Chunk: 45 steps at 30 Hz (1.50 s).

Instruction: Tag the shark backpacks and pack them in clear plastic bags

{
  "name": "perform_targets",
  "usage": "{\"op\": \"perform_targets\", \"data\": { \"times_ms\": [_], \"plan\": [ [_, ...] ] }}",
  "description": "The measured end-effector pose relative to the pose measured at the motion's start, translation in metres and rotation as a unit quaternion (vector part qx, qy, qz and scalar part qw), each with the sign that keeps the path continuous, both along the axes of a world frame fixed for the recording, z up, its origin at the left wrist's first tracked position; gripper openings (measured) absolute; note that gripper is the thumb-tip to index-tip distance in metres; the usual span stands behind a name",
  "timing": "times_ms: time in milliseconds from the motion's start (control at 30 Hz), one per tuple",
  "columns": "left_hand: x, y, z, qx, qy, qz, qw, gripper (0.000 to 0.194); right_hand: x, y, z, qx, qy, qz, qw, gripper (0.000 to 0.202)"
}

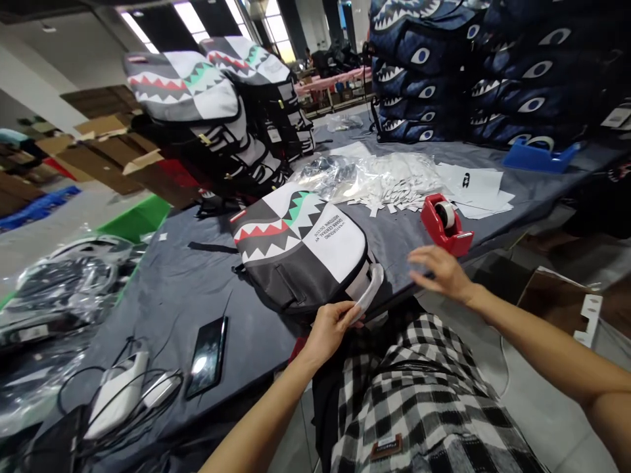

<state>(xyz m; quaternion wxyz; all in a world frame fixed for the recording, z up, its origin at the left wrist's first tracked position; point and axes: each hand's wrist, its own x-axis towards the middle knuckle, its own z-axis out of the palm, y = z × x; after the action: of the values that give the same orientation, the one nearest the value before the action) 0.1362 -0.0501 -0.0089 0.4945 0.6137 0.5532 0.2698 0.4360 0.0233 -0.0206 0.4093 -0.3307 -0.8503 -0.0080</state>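
Observation:
A grey, white and black backpack (305, 253) with a shark-mouth print lies on the table in front of me. White wrapping (371, 289) surrounds the looped handle at its near right end. My left hand (336, 328) is closed on the lower end of this wrapping. To the right of the bag, my right hand (444, 272) is raised with thumb and fingers curled toward each other. Between them shows a small translucent piece that looks like clear tape, blurred by motion. Just beyond that hand stands a red tape dispenser (446, 226) with a roll in it.
Stacked shark-print backpacks (187, 89) stand at the back left, and dark blue ones (424, 72) at the back right. Small white strips (404, 180) lie beside plastic bags. A phone (208, 358) and cabled white devices (118, 394) lie front left. A blue tape dispenser (542, 156) stands right.

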Motion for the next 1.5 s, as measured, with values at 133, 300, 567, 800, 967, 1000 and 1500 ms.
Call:
{"op": "perform_targets", "data": {
  "times_ms": [133, 300, 567, 800, 967, 1000, 1500],
  "plan": [
    [0.000, -0.005, -0.006, 0.058, 0.014, 0.030, 0.998, 0.048, 0.075, 0.036, 0.016, -0.172, 0.132, -0.271, 0.938, 0.022],
    [0.000, -0.009, -0.009, 0.110, 0.034, 0.022, 0.993, 0.045, 0.101, 0.064, 0.012, -0.379, 0.213, -0.347, 0.831, 0.030],
    [0.002, -0.014, -0.017, 0.155, 0.083, 0.040, 0.984, 0.046, 0.098, 0.071, 0.000, -0.413, 0.288, -0.382, 0.775, 0.034],
    [0.006, -0.016, -0.016, 0.156, 0.084, 0.052, 0.983, 0.042, 0.089, 0.031, 0.008, -0.331, 0.354, -0.355, 0.799, 0.021],
    [0.008, -0.016, -0.011, 0.143, 0.100, 0.042, 0.984, 0.041, 0.057, 0.004, -0.017, -0.383, 0.603, -0.257, 0.651, 0.041],
    [0.008, -0.016, -0.009, 0.142, 0.104, 0.046, 0.983, 0.041, 0.043, 0.001, -0.021, -0.402, 0.613, -0.241, 0.636, 0.046],
    [0.010, -0.020, -0.001, 0.134, 0.129, 0.041, 0.982, 0.045, -0.137, -0.094, -0.064, -0.619, 0.486, 0.133, 0.603, 0.055]
  ]
}}
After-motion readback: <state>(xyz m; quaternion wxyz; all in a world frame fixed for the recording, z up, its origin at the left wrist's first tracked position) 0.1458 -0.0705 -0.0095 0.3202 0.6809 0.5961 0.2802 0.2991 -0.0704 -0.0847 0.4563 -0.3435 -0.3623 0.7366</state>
